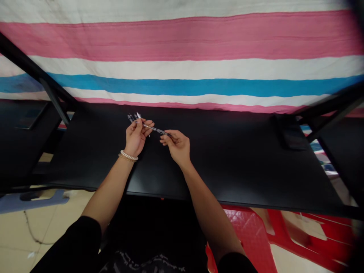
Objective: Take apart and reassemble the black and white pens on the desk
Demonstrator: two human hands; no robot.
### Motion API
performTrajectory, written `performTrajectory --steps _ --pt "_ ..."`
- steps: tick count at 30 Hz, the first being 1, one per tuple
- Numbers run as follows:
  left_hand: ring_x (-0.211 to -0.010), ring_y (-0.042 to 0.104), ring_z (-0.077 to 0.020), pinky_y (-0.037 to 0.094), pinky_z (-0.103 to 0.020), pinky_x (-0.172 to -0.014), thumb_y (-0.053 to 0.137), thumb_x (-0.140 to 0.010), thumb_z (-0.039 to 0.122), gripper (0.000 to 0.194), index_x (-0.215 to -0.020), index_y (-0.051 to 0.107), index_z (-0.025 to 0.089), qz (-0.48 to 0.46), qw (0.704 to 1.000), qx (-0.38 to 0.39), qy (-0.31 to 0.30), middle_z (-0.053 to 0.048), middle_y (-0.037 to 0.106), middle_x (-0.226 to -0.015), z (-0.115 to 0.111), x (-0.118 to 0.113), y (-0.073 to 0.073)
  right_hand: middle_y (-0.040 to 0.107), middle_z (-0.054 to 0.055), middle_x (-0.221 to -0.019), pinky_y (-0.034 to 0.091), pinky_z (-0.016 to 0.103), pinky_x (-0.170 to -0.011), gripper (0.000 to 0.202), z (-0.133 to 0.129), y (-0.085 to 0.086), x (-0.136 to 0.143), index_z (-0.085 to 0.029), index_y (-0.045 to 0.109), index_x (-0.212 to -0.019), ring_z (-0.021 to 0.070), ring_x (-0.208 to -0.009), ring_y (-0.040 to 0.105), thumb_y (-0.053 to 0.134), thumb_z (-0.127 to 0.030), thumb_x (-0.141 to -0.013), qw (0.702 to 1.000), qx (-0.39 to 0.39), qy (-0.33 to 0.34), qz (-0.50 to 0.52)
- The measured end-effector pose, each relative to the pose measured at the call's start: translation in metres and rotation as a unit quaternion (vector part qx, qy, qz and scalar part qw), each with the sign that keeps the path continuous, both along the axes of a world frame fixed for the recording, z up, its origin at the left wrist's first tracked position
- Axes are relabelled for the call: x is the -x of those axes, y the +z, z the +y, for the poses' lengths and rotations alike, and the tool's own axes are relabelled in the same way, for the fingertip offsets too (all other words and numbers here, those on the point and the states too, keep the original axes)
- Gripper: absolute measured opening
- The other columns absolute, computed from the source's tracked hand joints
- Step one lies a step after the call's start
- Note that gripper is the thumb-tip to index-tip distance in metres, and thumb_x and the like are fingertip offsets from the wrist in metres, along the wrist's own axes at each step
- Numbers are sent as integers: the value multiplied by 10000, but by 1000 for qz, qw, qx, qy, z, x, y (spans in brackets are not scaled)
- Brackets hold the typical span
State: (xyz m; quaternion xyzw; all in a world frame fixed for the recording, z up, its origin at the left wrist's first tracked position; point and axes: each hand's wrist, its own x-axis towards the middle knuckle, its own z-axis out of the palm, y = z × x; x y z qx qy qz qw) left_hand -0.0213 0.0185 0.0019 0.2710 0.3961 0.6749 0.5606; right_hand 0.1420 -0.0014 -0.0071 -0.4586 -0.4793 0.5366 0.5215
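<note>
A slim pen (157,130) with a dark grip runs between my two hands above the black table (241,163). My left hand (135,139), with a coiled band at its wrist, is closed at thumb and index finger; its other fingers are loosely extended. Beyond that thumb, dark pen ends (131,118) and a white pen end (138,115) stick out, apparently from the same hand. My right hand (180,146) pinches the near end of the slim pen, and the fingers hide its tip.
A striped cloth (199,41) hangs behind the table. Dark phone-like slabs lie at the right (292,132) and on the left neighbouring table (31,115). Black metal bars (54,98) frame the sides. Below are a red plastic stool (250,235) and a blue-grey stool (42,204).
</note>
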Motion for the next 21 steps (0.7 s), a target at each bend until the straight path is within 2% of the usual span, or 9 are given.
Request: performTrajectory --steps 3,6,9,13,17,21 --pt "-876 769 -158 593 -269 -820 737 -900 423 246 -911 676 185 6 1000 4 2 -54 789 -925 0 1 0 723 51 -659 551 246 -461 548 0 1 -1 -181 698 -821 148 -513 684 633 -724 -839 999 30 11 -25" --pt "-871 769 -158 591 -277 -842 750 -890 425 255 -910 673 182 3 1000 -1 11 -53 786 -919 1 1 -1 755 57 -743 573 246 -501 533 1 2 -3 -185 703 -889 156 -580 714 725 -704 -770 1000 7 5 -15" --pt "-861 769 -157 591 -282 -843 753 -884 437 268 -910 669 183 6 1000 5 11 -47 783 -904 1 1 -1 728 51 -661 533 231 -445 556 1 3 -3 -175 700 -823 143 -508 680 667 -730 -807 999 25 27 -23" --pt "-855 767 -149 591 -259 -804 752 -882 443 272 -909 665 187 6 1000 4 3 -40 783 -904 0 0 0 742 45 -693 532 219 -452 548 1 3 -4 -180 715 -875 141 -530 690 740 -713 -751 1000 11 17 -10" --pt "-847 766 -150 593 -263 -799 737 -897 430 252 -906 665 188 11 1000 18 -8 -41 779 -896 -1 -1 3 696 42 -586 464 212 -373 608 2 4 -4 -176 687 -761 123 -414 622 617 -777 -813 998 41 45 -27" --pt "-858 770 -163 597 -278 -807 730 -904 427 249 -892 661 189 12 999 23 -32 -41 776 -882 -3 -1 6 674 29 -541 415 198 -346 607 0 6 -6 -185 660 -717 114 -380 593 633 -786 -799 997 49 47 -32"
